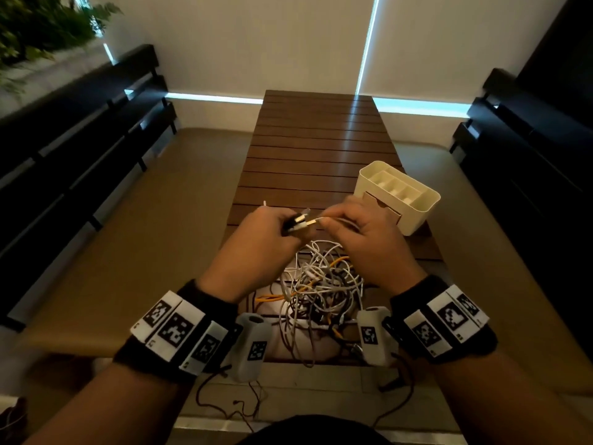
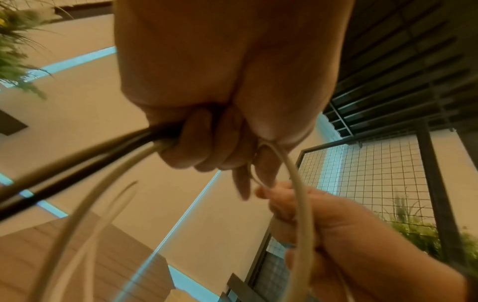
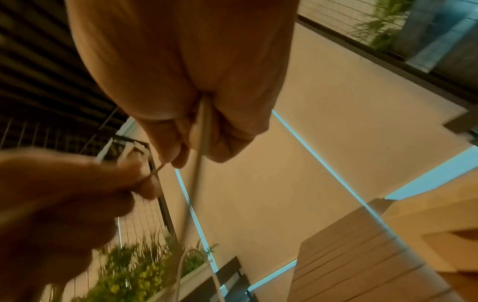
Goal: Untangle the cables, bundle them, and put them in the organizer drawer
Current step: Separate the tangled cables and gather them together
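Observation:
A tangle of white, orange and dark cables [image 1: 321, 284] lies on the near end of the slatted wooden table [image 1: 321, 139]. My left hand [image 1: 272, 234] is raised above it and grips a bunch of cable ends with plugs [image 1: 296, 223]; black and white cables [image 2: 85, 155] run out of its fist. My right hand [image 1: 356, 232] pinches a white cable [image 3: 201, 130] close to its plug, just right of the left hand. The cream organizer [image 1: 398, 194], with top compartments and a front drawer [image 1: 385, 208], stands to the right behind my right hand.
Dark slatted benches [image 1: 80, 139] run along both sides of the tan floor. Plants [image 1: 38, 24] stand at the far left. A wire mesh fence [image 2: 362, 173] shows in the wrist views. The far part of the table holds nothing.

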Motion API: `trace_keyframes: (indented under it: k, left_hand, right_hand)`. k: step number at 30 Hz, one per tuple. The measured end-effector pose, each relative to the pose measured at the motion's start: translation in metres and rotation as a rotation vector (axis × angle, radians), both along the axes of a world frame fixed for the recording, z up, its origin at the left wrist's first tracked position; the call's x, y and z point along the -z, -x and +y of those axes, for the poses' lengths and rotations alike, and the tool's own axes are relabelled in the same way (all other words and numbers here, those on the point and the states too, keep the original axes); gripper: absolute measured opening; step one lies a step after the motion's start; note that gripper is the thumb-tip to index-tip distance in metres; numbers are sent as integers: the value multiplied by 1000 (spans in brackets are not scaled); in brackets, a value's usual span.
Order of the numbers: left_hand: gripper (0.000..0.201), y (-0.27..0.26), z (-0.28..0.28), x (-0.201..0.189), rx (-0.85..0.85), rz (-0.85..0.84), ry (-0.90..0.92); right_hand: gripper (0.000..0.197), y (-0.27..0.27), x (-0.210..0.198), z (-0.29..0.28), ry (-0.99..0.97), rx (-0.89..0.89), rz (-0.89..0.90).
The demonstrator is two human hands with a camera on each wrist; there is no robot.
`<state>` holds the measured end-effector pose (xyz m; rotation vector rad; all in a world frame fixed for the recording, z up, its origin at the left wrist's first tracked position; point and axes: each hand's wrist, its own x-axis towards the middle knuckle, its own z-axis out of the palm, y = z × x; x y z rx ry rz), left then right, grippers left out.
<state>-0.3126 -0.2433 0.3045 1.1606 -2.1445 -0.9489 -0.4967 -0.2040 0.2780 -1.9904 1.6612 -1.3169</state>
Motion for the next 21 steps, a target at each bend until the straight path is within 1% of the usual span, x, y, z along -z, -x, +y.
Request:
trace_keyframes:
  k: [2,5,7,9,11,13,15,16,18,19,20,21]
  left_hand:
    - [26,-5,-3,6,-29,-42,-20]
    - [28,-16,-2,13,-32,-7,-139]
    - [28,-23,2,21,-18,3,-195]
    - [31,-30,7,31,-20,0,-207]
    - [29,-36,10,40,-50,24,-231]
    - [30,-45,13,45,-81,40,-279]
    - [37,-57,10,53,-112,68,-323]
    - [40,-63,8,57,-118,93,-340]
    - [36,-70,9,59,-119,162,-401]
    - [34,-73,9,60,-113,199,-437]
    - [34,-73,9,59,-100,231,-468]
    - [33,-72,10,58,-80,260,-493]
  right_hand:
    - [7,1,1,7,-81,-23,-73]
    - [10,1,13,23,-336,-93,-150]
    - [11,-4,23,33,-469,-122,-186]
    - [12,-9,36,42,-571,-119,-224]
    - [13,-12,51,48,-680,-109,-222]
    - [15,-12,68,55,-822,-128,-136]
    - [18,-11,79,63,-1001,-209,21]
    - [20,-11,83,67,-1103,-267,125]
    - [17,-11,87,73,-1282,-341,393]
    - [17,-12,88,73,-1327,-339,508]
    - [19,-14,87,72,-1332,-303,564]
    - [20,-15,84,71,-1299,-247,546]
